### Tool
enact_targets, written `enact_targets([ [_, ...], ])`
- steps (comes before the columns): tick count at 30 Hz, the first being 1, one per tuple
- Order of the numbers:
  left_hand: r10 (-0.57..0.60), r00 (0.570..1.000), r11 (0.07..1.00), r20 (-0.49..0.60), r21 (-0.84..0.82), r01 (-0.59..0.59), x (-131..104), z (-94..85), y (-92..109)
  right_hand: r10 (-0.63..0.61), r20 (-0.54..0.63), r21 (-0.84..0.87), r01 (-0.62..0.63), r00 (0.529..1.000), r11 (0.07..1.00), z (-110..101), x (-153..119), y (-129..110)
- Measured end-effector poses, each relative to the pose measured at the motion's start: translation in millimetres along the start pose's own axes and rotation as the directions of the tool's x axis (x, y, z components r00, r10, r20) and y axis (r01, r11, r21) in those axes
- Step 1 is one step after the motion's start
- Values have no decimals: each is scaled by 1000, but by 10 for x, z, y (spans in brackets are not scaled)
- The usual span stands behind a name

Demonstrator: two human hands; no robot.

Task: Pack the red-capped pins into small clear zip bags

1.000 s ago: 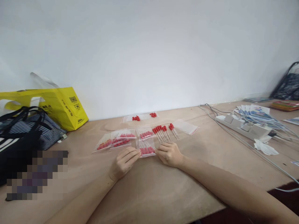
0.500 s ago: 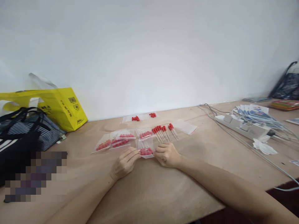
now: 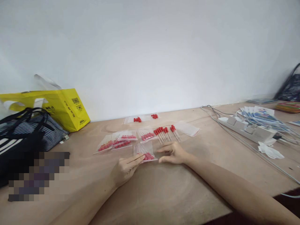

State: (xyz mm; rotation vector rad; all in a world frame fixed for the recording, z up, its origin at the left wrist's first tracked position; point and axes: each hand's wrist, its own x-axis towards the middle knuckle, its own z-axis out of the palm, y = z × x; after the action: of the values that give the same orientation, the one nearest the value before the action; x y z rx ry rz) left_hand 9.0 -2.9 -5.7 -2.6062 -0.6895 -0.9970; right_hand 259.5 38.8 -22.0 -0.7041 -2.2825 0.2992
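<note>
Pale plywood made up the desk (image 3: 164,193), and both bare forearms lay across its near part. The left hand (image 3: 125,168) rested on the wood with its fingers (image 3: 138,158) pinched on the near left edge of a small clear bag (image 3: 144,152) that held red-capped pins at its near end. The bag lay flat on the desk between the two hands. The right hand (image 3: 172,153) lay just beside the bag on its right, palm down, its fingers stretched out and loosely together, their tips near the bag's right edge; whether they touched it could not be told.

Just beyond the bag lay a row of filled bags (image 3: 117,143) to the left, one more filled bag (image 3: 147,135) in the middle, and loose pins (image 3: 166,132) with red heads fanned out on the wood to the right. An empty bag (image 3: 187,128) lay beside the pins. Farther back, near the wall (image 3: 150,47), two little heaps of red caps (image 3: 145,118) sat on a clear sheet.

At far left stood a striped bag (image 3: 25,137) with a yellow bag (image 3: 58,107) behind it. At far right a power strip (image 3: 248,129) with cables lay among leaflets (image 3: 262,114).
</note>
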Motion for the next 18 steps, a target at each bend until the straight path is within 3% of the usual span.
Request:
enact_targets([
  [2,-68,996,995,-50,-82,64,-12,-33,65,189,-119,-39,-195,975,980,-165,-15,181],
  [3,-121,989,987,-80,-117,111,-15,-56,104,278,-195,-95,-300,941,949,-257,-29,293],
  [6,-280,946,951,-165,-180,250,2,-139,199,478,-422,-263,-609,770,749,-517,-110,654],
  [9,-307,929,946,-207,-173,274,90,-207,154,607,-424,-381,-740,672,554,-676,-230,934],
  [13,-250,955,963,-158,-139,229,318,-128,-177,711,-299,-462,-748,636,476,-734,-346,1102],
  [15,-307,949,947,-75,-125,296,424,9,-381,728,-244,-481,-732,641,483,-737,-358,1127],
  [18,-323,945,943,-50,-102,316,496,254,-616,725,-212,-499,-711,655,496,-729,-330,1124],
])
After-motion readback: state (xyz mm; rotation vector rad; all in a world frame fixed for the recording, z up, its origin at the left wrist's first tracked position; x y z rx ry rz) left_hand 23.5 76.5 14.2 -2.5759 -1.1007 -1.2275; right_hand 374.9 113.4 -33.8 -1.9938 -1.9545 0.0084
